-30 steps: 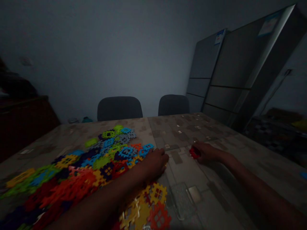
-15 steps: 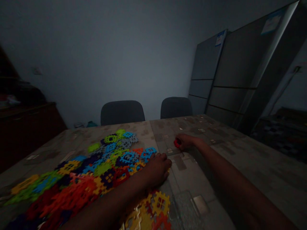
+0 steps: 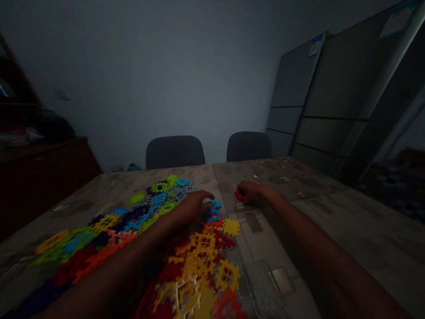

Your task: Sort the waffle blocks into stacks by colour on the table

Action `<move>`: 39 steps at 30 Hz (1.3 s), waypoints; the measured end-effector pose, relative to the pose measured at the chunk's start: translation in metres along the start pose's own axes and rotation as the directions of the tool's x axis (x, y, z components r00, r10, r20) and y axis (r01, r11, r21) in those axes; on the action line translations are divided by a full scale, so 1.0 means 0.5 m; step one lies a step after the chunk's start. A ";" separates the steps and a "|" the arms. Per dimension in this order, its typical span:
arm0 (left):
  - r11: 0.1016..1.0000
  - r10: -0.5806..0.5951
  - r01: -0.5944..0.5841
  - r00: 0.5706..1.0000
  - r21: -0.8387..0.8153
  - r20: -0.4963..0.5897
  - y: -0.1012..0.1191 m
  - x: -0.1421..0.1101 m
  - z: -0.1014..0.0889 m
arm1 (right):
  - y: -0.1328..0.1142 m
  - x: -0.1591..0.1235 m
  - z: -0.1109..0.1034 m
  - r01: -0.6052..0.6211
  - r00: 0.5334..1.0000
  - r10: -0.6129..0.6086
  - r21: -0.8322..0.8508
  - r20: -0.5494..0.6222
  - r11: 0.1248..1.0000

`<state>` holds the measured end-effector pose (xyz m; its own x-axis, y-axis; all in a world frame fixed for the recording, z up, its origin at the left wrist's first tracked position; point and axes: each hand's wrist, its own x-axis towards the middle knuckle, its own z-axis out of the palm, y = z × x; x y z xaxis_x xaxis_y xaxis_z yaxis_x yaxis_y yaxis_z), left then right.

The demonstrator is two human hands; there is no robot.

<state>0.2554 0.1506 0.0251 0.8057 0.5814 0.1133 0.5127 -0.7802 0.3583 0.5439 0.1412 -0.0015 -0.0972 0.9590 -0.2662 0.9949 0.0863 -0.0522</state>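
At the right end of the heap, my left hand [image 3: 195, 207] reaches over the pieces with its fingers apart. Its fingertips are at a blue toothed plastic building piece [image 3: 215, 212]; whether they touch it is hard to see. My right hand [image 3: 251, 192] pinches a small red toothed building piece [image 3: 239, 194] just above or on the table, to the right of the heap. Part of the red piece is hidden behind the fingers. Near my left hand lie a yellow square piece [image 3: 231, 227] and several yellow window-shaped pieces [image 3: 227, 274].
The heap of interlocking pieces [image 3: 109, 223] spreads over the left and front of the patterned table [image 3: 285, 175]. Two dark chairs [image 3: 175, 152] stand at the far edge. A tall grey cabinet [image 3: 292, 93] is at the right, a dark wooden sideboard [image 3: 49, 164] at the left.
My left hand has moved up and left, away from the yellow pieces to the blue one, and its fingers have spread. My right hand keeps the red piece, almost in place. The view has shifted slightly.
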 end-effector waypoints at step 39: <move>0.984 0.178 -0.180 0.977 0.011 0.114 -0.037 -0.131 -0.026 | -0.261 -0.288 0.114 0.266 0.920 -0.145 0.307 -0.365 0.914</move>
<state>0.1894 0.1298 0.0232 0.9126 0.4030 0.0688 0.3620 -0.8748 0.3221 0.4265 -0.0234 -0.0112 -0.2242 0.9678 0.1143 0.8749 0.2515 -0.4139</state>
